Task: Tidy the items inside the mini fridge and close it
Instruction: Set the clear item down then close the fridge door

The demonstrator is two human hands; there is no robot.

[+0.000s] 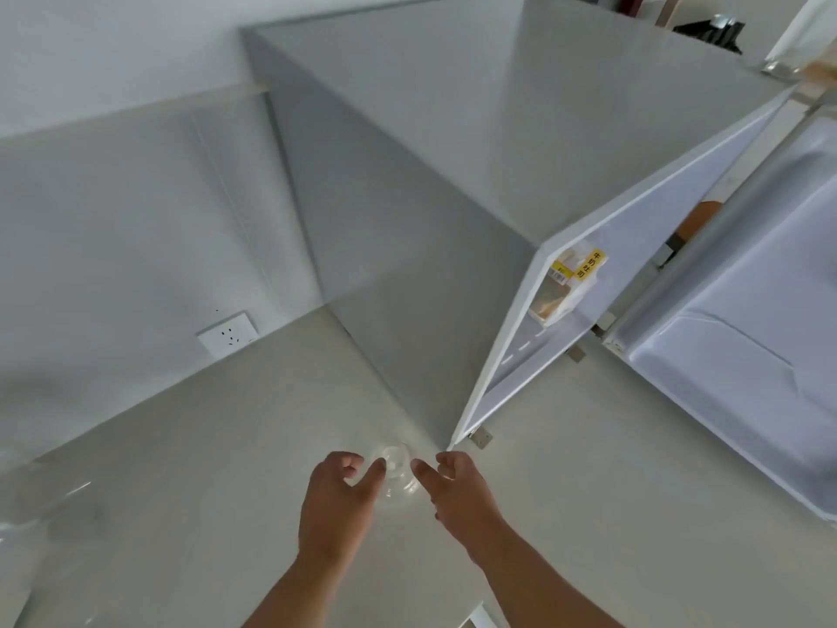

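Observation:
The grey mini fridge [453, 151] stands on the pale floor with its white door [733, 355] swung wide open to the right. Inside its opening, a clear packet of sliced bread with a yellow label [568, 283] stands on the bottom shelf. An orange item [697, 219] shows deeper in, mostly hidden by the door's edge. On the floor by the fridge's front corner sits a small clear cup [395, 475]. My left hand [337, 500] and my right hand [457, 491] flank it, fingers spread. Both index fingertips rest against the cup's sides.
A white wall socket [228, 334] sits low on the wall to the left. A clear plastic sheet or bag [40, 514] lies on the floor at the far left. Dark objects [711, 31] stand behind the fridge at the top right.

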